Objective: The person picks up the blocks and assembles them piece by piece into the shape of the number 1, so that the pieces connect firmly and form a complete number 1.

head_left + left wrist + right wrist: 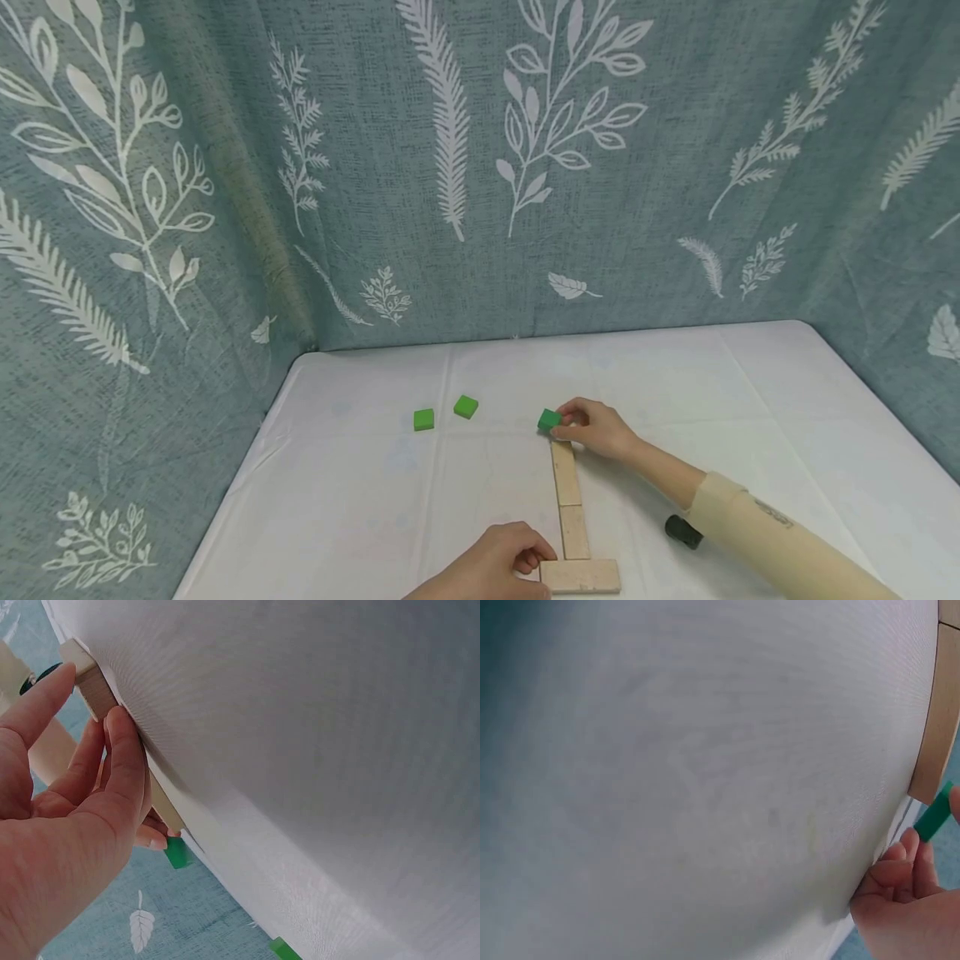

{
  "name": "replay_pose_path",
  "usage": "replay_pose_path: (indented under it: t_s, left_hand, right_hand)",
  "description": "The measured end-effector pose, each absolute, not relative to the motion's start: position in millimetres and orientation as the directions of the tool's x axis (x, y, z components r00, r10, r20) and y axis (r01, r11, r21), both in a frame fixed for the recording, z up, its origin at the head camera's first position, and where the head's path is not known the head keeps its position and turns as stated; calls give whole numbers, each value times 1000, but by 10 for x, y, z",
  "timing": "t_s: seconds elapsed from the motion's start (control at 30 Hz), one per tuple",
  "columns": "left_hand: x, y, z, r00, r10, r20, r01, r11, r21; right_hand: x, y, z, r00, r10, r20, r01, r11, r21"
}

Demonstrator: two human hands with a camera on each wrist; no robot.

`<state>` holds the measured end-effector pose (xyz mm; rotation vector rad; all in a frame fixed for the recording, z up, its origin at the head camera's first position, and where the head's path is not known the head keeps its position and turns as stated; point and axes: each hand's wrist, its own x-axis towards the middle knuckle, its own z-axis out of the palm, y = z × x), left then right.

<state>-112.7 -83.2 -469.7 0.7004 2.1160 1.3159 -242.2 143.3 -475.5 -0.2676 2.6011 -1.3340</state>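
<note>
Between the thumb and fingers of my right hand [600, 427] is a small dark green block [549, 420], pinched and tilted just past the far end of a row of wooden blocks. That row has a far wooden block [566, 473] and a near wooden block [575, 533] laid end to end. Across its near end lies a crosswise wooden block [588, 576]. My left hand [498, 562] grips this crosswise block by its left end, thumb on the near side and fingers on the far side. The left wrist view shows the same wooden block [96, 690] between thumb and fingertips.
Two bright green blocks, a left one [423, 419] and a right one [466, 407], lie on the white tablecloth [337, 483] left of the row. A black cylinder [683, 532] sits beside the right sleeve. A patterned blue-green curtain [480, 275] hangs behind the table.
</note>
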Motion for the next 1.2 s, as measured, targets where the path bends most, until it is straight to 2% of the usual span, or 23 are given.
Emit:
replay_pose_path:
  t_s: [1.2]
  left_hand:
    - [-1119,-826,-4690,-724,666,-180,146,402,904]
  right_hand:
    - [-2362,1484,-4798,-958,-277,-71,-103,565,-818]
